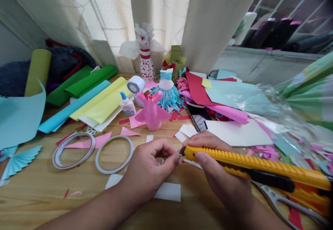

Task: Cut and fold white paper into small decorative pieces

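My right hand (221, 174) is wrapped round a large yellow utility knife (249, 164), whose dark blade end points left. The fingers of my left hand (153, 164) are pinched together right at that tip. A tiny whitish bit shows between them, too small to name. Under my left wrist lies a white paper strip (168, 192) on the wooden table. Beyond the hands stands a pink paper figure (152, 113) with wing-like sides. White paper pieces (187, 130) lie just past the knife.
Two tape rolls (114, 154) lie to the left, near a glue bottle (127, 104) and rolled coloured paper (99, 98). Scissors (273, 197) rest beneath the knife at the right. A phone (199, 117), paper sheets (239, 133) and a blue-fringed figure (166, 87) sit farther back.
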The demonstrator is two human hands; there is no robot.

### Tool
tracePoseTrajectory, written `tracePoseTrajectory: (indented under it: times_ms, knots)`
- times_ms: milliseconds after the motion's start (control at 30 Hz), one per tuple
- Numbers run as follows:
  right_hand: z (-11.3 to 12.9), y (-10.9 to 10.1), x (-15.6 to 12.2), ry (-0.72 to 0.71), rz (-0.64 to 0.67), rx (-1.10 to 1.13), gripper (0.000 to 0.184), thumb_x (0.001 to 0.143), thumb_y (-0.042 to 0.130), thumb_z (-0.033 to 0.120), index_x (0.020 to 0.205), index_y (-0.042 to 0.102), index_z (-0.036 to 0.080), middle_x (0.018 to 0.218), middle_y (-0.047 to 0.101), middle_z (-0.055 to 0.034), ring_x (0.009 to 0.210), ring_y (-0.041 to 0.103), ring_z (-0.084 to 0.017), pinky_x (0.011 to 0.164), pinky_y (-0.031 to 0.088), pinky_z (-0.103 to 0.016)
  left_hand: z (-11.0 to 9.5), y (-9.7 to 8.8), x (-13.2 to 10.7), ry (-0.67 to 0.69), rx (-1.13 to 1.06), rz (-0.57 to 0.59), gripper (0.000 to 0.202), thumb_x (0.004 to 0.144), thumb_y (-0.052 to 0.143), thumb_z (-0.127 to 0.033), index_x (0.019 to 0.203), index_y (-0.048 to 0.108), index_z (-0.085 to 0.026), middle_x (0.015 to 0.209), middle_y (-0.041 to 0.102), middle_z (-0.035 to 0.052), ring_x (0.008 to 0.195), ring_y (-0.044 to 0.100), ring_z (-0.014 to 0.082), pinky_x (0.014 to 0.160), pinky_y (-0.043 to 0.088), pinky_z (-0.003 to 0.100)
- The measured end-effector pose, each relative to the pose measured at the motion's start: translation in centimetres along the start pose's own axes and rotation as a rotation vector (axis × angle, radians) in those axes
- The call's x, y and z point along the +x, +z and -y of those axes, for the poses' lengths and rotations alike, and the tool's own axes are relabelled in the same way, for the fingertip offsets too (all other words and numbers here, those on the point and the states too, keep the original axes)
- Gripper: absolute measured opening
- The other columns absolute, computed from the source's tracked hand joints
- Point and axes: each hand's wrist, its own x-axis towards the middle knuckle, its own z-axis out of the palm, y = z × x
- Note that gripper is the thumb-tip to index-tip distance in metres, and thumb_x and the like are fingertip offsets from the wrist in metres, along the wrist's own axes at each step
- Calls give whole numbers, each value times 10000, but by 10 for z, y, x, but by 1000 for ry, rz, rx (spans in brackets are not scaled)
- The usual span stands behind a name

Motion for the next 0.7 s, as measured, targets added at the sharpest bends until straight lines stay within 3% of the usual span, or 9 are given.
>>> tracePoseTrajectory:
  times_ms: [233,467,700]
  knots:
    - [-6,-5,0,21,-35,-28,143,782,593,190,869,683,258,854,650,-15,838,598,-184,738,473,-307,-2,-1,3,-97,-144,49,139,730,616,-237,641,547,-156,590,566,-19,556,499,104,537,397,210]
    - [-9,-6,5,72,-197,16,96,778,594,262,807,672,215,807,647,-30,709,600,-179,655,473,-313,5,-4,4,-131,-291,91,167,765,604,-258,666,510,-162,608,572,-21,594,522,109,594,401,224]
    - [-15,-9,7,101,-261,2,89,789,599,259,832,668,221,856,630,-18,741,596,-166,682,459,-301,16,-5,6,-195,-451,27,157,751,635,-255,694,513,-174,854,614,-14,726,565,112,648,420,220]
